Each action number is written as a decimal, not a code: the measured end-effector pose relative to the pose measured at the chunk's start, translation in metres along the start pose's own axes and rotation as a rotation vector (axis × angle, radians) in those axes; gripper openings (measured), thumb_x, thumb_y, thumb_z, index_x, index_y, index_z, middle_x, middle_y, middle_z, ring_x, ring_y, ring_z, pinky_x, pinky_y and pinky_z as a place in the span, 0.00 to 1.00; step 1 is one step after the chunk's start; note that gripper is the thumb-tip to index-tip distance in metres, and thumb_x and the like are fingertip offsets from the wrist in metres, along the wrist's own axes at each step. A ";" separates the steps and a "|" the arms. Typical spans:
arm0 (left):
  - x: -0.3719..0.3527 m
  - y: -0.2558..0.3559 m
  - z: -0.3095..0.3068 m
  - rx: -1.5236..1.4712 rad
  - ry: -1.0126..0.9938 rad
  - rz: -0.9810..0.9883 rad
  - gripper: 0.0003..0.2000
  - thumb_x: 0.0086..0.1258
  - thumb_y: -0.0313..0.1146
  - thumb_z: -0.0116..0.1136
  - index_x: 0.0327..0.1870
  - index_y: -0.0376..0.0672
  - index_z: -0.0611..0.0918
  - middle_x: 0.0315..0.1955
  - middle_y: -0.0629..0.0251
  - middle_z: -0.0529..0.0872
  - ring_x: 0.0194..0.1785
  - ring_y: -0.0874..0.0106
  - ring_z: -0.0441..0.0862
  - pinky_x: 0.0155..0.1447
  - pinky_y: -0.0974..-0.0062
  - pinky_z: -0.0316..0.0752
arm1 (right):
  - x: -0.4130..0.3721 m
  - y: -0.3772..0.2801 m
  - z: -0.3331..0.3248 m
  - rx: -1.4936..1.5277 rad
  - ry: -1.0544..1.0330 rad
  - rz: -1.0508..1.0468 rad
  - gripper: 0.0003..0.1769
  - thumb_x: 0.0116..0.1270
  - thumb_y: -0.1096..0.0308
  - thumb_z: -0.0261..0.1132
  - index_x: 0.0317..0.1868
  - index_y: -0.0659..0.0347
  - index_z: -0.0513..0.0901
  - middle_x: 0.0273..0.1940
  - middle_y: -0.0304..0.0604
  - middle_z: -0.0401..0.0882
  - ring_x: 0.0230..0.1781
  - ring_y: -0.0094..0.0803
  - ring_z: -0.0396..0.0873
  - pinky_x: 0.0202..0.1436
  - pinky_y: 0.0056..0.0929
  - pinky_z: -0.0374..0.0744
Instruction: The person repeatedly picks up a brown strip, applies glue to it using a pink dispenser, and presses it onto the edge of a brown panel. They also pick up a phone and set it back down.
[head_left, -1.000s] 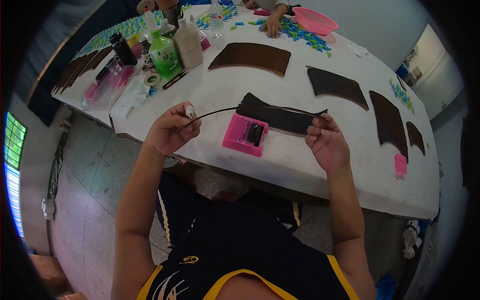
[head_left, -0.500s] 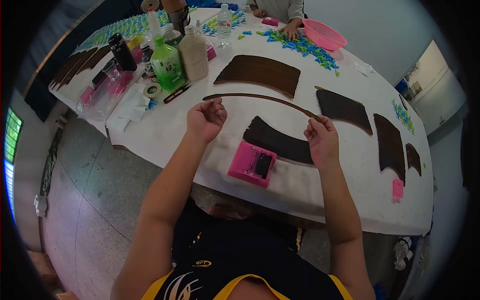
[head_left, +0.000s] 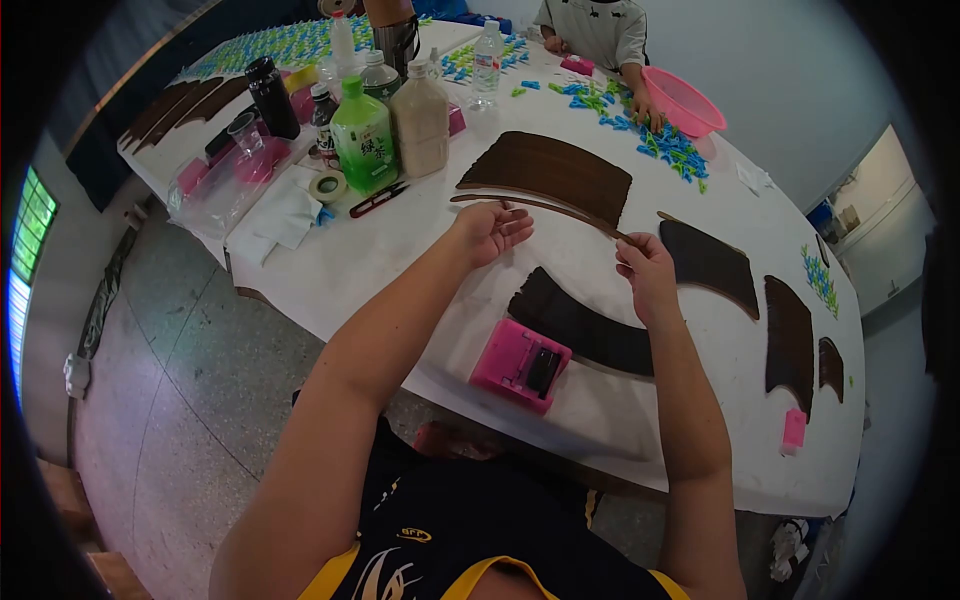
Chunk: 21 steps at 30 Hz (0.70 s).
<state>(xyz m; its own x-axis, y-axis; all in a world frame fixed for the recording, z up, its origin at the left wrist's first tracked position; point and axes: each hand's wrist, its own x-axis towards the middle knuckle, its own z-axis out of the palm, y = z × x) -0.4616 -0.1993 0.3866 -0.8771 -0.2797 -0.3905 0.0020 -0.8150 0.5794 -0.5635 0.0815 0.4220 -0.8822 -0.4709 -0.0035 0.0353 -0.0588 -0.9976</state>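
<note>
My right hand (head_left: 649, 277) pinches one end of a thin, curved dark brown strip (head_left: 560, 207) between thumb and fingers. Below the strip's left part, my left hand (head_left: 493, 236) has its fingers stretched out, with the fingertips close to the strip. Just beyond the strip lies a wide brown curved panel (head_left: 549, 172) with ragged ends. Nearer to me, a darker curved panel (head_left: 580, 322) lies partly behind my right forearm. Against it stands a pink holder (head_left: 497, 357) with a black part in it.
More dark curved panels (head_left: 788, 335) lie at the right, beside a small pink block (head_left: 793, 431). Bottles (head_left: 364, 140), tape (head_left: 327, 185) and thread snips (head_left: 378, 199) stand or lie at the left. Across the table, a person's hand (head_left: 646, 106) touches blue and green clips (head_left: 672, 147) near a pink basin (head_left: 690, 105).
The strip has moved close to the wide brown panel. My left hand has shifted right along the strip and its fingers have opened. The view has also shifted.
</note>
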 end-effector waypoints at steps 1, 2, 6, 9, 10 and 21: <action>-0.001 0.001 0.002 0.048 0.011 -0.003 0.15 0.83 0.22 0.43 0.66 0.29 0.72 0.54 0.49 0.85 0.50 0.59 0.89 0.58 0.58 0.90 | 0.005 0.003 -0.001 -0.001 -0.001 -0.001 0.08 0.75 0.70 0.72 0.49 0.60 0.83 0.41 0.34 0.83 0.39 0.21 0.80 0.48 0.26 0.80; -0.002 0.002 0.004 0.047 0.011 -0.002 0.15 0.83 0.22 0.43 0.66 0.29 0.72 0.54 0.49 0.85 0.50 0.59 0.89 0.58 0.58 0.90 | 0.009 0.005 -0.001 -0.073 0.016 0.007 0.08 0.75 0.69 0.72 0.49 0.60 0.83 0.41 0.34 0.83 0.40 0.22 0.79 0.47 0.26 0.80; -0.017 0.003 0.007 0.648 -0.041 0.009 0.15 0.80 0.24 0.47 0.63 0.34 0.80 0.57 0.51 0.88 0.51 0.59 0.90 0.53 0.62 0.87 | 0.025 0.023 -0.007 -0.314 0.029 -0.012 0.09 0.75 0.68 0.73 0.50 0.61 0.84 0.41 0.33 0.83 0.42 0.22 0.78 0.46 0.27 0.80; -0.023 -0.006 -0.004 1.369 -0.121 0.347 0.15 0.77 0.27 0.53 0.60 0.37 0.84 0.57 0.53 0.88 0.50 0.54 0.89 0.53 0.59 0.85 | 0.040 0.041 -0.012 -0.482 0.034 0.027 0.12 0.72 0.66 0.74 0.51 0.61 0.85 0.44 0.39 0.85 0.43 0.30 0.81 0.51 0.30 0.81; -0.022 -0.010 -0.010 1.758 -0.160 0.672 0.15 0.75 0.28 0.56 0.59 0.39 0.85 0.56 0.53 0.88 0.51 0.51 0.88 0.55 0.57 0.83 | 0.045 0.047 -0.014 -0.481 0.045 0.030 0.12 0.72 0.66 0.74 0.51 0.61 0.85 0.44 0.39 0.85 0.43 0.30 0.81 0.51 0.30 0.81; -0.029 -0.021 -0.013 1.952 -0.099 1.111 0.11 0.72 0.33 0.63 0.50 0.40 0.82 0.52 0.55 0.84 0.48 0.50 0.84 0.54 0.51 0.80 | 0.006 0.040 -0.007 -1.125 0.128 -0.353 0.28 0.61 0.57 0.77 0.61 0.55 0.83 0.59 0.54 0.77 0.60 0.55 0.77 0.65 0.48 0.79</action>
<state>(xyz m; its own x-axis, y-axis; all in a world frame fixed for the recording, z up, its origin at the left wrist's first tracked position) -0.4300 -0.1807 0.3757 -0.8769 -0.0589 0.4770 0.0834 0.9587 0.2717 -0.5708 0.0824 0.3818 -0.8032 -0.4885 0.3410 -0.5956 0.6696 -0.4437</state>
